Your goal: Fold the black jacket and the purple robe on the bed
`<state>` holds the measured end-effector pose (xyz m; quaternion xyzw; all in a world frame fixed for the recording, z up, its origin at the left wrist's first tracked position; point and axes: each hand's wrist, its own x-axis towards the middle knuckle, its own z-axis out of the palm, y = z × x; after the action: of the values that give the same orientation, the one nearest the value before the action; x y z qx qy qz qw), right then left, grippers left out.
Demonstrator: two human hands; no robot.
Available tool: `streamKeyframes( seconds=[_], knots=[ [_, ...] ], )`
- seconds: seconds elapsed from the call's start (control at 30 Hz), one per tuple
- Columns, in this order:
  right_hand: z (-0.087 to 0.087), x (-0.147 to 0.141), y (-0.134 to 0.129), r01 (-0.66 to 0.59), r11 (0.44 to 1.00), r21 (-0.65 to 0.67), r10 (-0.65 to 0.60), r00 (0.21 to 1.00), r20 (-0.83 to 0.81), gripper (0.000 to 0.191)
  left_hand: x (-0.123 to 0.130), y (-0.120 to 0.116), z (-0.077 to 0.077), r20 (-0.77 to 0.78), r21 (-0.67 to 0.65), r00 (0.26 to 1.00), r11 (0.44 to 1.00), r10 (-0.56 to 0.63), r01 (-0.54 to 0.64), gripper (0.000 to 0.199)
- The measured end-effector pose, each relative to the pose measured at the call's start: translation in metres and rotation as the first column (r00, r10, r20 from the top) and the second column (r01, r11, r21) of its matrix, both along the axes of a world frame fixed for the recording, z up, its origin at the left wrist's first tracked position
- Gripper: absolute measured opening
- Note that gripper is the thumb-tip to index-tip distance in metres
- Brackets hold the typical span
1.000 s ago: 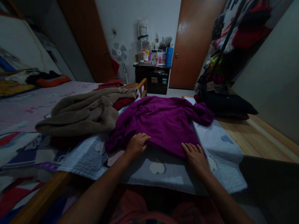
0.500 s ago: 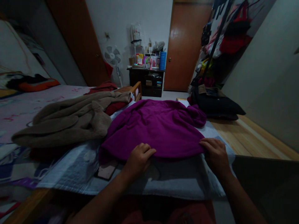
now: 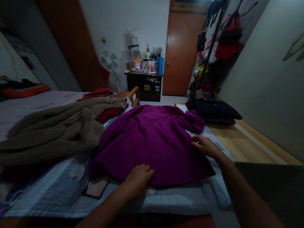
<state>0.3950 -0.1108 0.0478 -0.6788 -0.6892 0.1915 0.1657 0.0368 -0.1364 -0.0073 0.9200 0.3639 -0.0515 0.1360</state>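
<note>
A purple long-sleeved top (image 3: 154, 142) lies spread out in front of me, its hem towards me and a sleeve bunched at its far right. At the middle of the hem, my left hand (image 3: 139, 179) is closed on the cloth, fingertips partly hidden. Higher up, by the top's right side edge, I see my right hand (image 3: 205, 146) with a small gap between thumb and fingers and no cloth visibly gripped. The lower right corner of the top lies loose.
Under the top is a pale blue cloth (image 3: 59, 186); a phone-like flat object (image 3: 97, 186) pokes out at lower left. A brown fleecy garment (image 3: 54, 126) lies to the left. Folded dark clothes (image 3: 213, 107) sit on a wooden surface (image 3: 249, 145) at right.
My right hand has let go of the lower right corner and moved up along the side. The top's hem lies nearer to me, with my left hand still at it. The view has shifted.
</note>
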Motion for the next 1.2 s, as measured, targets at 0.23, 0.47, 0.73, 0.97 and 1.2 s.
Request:
streamKeyframes(
  seconds=[0.23,0.47,0.73,0.97,1.2],
  knots=[
    [-0.019,0.02,0.088,0.289,0.935,0.203,-0.337,0.903,0.265,0.061,0.03,0.037,0.018,0.156,-0.047,0.988,0.999,-0.019,0.027,0.023],
    [-0.032,0.021,0.112,0.365,0.919,0.146,-0.393,0.835,0.386,0.055,0.05,0.083,-0.029,0.161,0.126,0.979,0.982,0.122,-0.143,0.062],
    [-0.003,0.027,0.138,0.459,0.826,0.328,-0.554,0.769,0.318,0.034,0.044,0.082,-0.048,0.102,0.06,0.984,0.986,0.149,-0.156,0.066],
    [0.007,0.024,0.143,0.378,0.755,0.536,-0.575,0.775,0.264,0.035,0.044,0.084,-0.042,0.084,0.0,0.985,0.988,0.153,-0.154,0.07],
    [-0.02,0.024,0.15,0.343,0.913,0.221,-0.396,0.875,0.279,0.014,0.031,0.127,-0.016,0.233,-0.162,0.965,0.983,0.118,-0.081,0.057]
  ],
)
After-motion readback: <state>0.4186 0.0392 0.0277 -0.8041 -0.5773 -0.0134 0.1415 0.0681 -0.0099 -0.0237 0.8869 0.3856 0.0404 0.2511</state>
